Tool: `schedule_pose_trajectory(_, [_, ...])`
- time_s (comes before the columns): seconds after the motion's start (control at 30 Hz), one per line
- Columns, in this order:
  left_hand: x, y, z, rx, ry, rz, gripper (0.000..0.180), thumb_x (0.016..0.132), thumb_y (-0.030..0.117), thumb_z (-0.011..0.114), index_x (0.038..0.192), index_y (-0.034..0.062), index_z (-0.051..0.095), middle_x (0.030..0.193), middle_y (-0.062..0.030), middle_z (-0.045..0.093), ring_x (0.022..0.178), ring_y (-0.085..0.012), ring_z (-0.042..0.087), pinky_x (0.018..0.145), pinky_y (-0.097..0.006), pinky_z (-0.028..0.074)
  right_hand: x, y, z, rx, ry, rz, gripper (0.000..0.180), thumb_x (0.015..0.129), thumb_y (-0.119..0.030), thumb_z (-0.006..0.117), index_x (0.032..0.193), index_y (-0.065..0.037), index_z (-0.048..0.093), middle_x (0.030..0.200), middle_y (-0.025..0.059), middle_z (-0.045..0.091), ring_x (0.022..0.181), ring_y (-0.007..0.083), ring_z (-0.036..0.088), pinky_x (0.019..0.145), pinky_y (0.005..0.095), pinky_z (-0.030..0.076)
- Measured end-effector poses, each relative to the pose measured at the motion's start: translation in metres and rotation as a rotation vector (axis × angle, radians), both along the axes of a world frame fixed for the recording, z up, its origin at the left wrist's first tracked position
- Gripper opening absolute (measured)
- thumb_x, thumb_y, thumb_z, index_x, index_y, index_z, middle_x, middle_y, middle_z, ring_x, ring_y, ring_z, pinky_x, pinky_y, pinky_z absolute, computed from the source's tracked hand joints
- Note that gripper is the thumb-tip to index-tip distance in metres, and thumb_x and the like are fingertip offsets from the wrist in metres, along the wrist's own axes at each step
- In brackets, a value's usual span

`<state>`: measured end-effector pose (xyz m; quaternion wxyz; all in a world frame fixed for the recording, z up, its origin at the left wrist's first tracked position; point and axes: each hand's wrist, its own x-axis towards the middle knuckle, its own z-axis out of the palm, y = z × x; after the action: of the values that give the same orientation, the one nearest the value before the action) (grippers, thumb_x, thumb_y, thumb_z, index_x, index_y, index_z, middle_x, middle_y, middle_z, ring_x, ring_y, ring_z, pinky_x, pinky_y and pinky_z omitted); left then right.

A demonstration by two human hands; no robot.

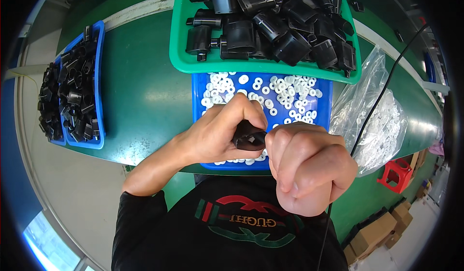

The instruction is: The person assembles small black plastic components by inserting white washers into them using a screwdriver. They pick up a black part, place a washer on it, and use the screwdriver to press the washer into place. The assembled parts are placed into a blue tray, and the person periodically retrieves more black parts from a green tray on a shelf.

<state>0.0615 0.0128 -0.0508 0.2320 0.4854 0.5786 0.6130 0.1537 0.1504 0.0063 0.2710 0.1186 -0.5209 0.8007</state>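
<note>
My left hand (212,133) is wrapped round a hollow black plastic housing (247,136), its open end turned up toward me. Right beside that opening, my right hand (309,167) is closed in a fist, its fingers curled tightly. Whatever the right fingers grip, if anything, is hidden. Both hands are above a shallow blue tray (195,89) of loose white ring washers (290,89). Beyond it, a green tray (177,43) is heaped with similar black housings (241,34) and overhangs the blue tray's far edge.
Two blue bins (100,77) of smaller black parts stand at the left on the green worktable (140,87). To the right lies a clear plastic bag (382,121) of white pieces, with a black cable (382,92) hanging across it. A red stool (396,175) and cardboard boxes (372,234) are on the floor.
</note>
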Motion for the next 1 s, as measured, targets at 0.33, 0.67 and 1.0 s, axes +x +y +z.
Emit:
schedule_pose_trajectory(0.33, [0.0,0.0,0.005,0.018,0.011,-0.015,0.05,0.08,0.018,0.083,0.106,0.0063,0.042,0.093,-0.0159,0.064,0.075,-0.0187,0.063,0.06,-0.03,0.049,-0.001,-0.007,0.009,-0.021,0.0,-0.054,0.013,0.068,0.007,0.063,0.064,-0.001,0.054,0.052,0.0024,0.044,0.041,0.0124,0.039,0.039,0.0255,0.026])
schedule_pose_trajectory(0.67, [0.002,-0.002,0.0,-0.02,0.29,0.098,0.051,0.076,0.021,0.086,0.101,0.0059,0.044,0.086,-0.0132,0.066,0.068,-0.0222,0.066,0.056,-0.03,0.051,0.001,0.003,-0.024,0.187,0.024,0.071,0.035,0.066,0.022,0.055,0.079,-0.009,0.045,0.061,0.0019,0.049,0.047,0.011,0.04,0.041,0.0251,0.028])
schedule_pose_trajectory(1.0, [-0.007,0.0,0.013,-0.116,0.067,0.124,0.051,0.067,0.004,0.088,0.097,0.0065,0.046,0.083,-0.0113,0.065,0.071,-0.0193,0.064,0.063,-0.03,0.051,-0.001,0.004,-0.021,-0.119,0.057,0.05,0.023,0.082,0.008,0.058,0.078,-0.009,0.045,0.064,0.0019,0.047,0.054,0.0135,0.042,0.048,0.0275,0.03])
